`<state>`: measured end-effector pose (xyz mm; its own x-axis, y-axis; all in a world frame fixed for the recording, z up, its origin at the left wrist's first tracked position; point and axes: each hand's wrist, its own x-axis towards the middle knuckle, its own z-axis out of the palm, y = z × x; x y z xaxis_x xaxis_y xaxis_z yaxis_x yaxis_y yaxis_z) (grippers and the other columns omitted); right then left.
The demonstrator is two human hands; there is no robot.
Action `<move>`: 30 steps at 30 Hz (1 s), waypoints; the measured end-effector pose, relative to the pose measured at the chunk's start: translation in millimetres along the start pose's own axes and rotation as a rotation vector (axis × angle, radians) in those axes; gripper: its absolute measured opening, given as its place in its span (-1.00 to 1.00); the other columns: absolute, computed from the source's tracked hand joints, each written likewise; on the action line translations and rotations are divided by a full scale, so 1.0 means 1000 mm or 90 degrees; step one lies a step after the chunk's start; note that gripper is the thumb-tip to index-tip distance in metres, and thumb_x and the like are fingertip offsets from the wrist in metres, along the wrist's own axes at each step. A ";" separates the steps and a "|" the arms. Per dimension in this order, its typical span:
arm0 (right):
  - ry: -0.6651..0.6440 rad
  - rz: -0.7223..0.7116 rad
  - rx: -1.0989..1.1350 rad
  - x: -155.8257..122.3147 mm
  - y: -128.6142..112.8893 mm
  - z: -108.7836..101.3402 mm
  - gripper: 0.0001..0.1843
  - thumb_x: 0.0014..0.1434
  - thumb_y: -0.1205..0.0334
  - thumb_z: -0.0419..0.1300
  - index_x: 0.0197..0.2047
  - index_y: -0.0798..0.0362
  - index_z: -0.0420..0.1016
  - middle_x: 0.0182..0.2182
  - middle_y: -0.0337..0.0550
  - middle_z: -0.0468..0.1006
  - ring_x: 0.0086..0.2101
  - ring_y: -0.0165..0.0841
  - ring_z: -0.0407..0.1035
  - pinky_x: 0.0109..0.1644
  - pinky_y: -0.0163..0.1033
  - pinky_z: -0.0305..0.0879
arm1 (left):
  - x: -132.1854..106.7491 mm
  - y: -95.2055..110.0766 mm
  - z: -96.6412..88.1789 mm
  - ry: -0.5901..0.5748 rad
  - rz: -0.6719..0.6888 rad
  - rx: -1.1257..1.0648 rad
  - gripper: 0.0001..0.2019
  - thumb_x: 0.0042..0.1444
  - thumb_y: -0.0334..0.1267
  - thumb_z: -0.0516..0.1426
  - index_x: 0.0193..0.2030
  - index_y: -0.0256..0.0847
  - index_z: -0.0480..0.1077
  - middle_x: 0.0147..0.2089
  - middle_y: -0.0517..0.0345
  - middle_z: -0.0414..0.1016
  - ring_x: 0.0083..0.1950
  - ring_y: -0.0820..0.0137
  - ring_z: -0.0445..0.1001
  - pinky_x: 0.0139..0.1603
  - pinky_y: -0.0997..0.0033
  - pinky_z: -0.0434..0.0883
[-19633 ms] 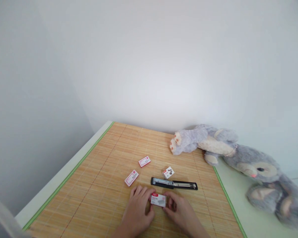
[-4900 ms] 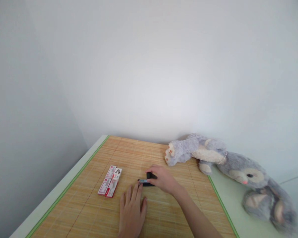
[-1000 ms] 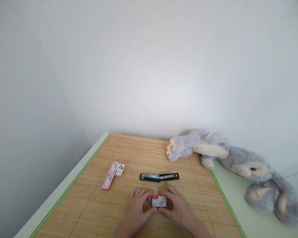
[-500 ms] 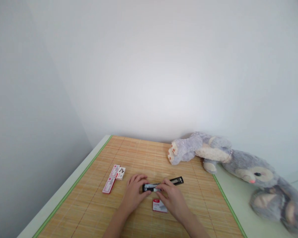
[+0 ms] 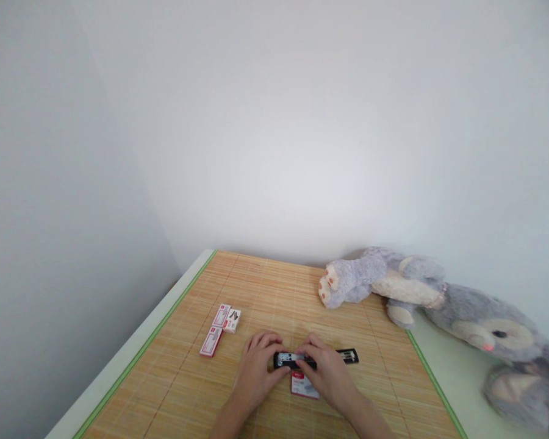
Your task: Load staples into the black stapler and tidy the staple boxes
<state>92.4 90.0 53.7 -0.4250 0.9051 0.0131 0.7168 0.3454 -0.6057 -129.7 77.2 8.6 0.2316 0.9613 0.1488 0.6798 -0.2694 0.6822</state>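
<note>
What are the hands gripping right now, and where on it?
Both the left hand and right hand grip the opened black stapler at its left end; its right end lies free on the mat.

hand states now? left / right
Left hand: fingers closed on the left end of the opened stapler.
Right hand: fingertips pinching the stapler's middle.

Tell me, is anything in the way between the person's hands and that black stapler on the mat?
Nothing visible is. Both the left hand and right hand already rest on the opened stapler. A small staple box lies just nearer the person, partly under the right hand.
</note>
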 end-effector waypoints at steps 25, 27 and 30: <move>-0.026 0.024 -0.049 0.002 -0.016 0.014 -0.80 0.28 0.29 0.21 -0.14 -0.12 0.66 -0.22 -0.23 0.54 -0.25 -0.35 0.47 -0.20 -0.32 0.19 | 0.001 0.001 0.000 0.006 -0.006 -0.002 -0.68 0.07 -0.07 0.39 -0.01 0.15 0.58 0.17 0.20 0.52 0.28 0.16 0.34 0.34 0.06 0.21; -0.032 0.026 -0.040 0.002 -0.016 0.011 -0.79 0.27 0.29 0.21 -0.12 -0.14 0.66 -0.23 -0.24 0.54 -0.25 -0.34 0.47 -0.19 -0.32 0.22 | 0.001 0.001 0.000 0.003 -0.008 -0.002 -0.69 0.08 -0.07 0.39 -0.01 0.15 0.58 0.17 0.19 0.52 0.28 0.15 0.34 0.34 0.05 0.21; -0.001 0.033 -0.054 0.000 -0.008 -0.005 -0.77 0.27 0.27 0.21 -0.07 -0.14 0.65 -0.18 -0.20 0.55 -0.16 -0.29 0.47 -0.09 -0.29 0.27 | 0.000 0.001 -0.001 0.000 -0.012 -0.006 -0.67 0.06 -0.08 0.40 0.00 0.15 0.58 0.18 0.20 0.52 0.29 0.14 0.33 0.35 0.05 0.20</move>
<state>89.9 88.3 62.8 -0.3861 0.9223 -0.0177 0.7827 0.3174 -0.5354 -129.5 77.1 9.6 0.2183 0.9663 0.1364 0.6776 -0.2506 0.6914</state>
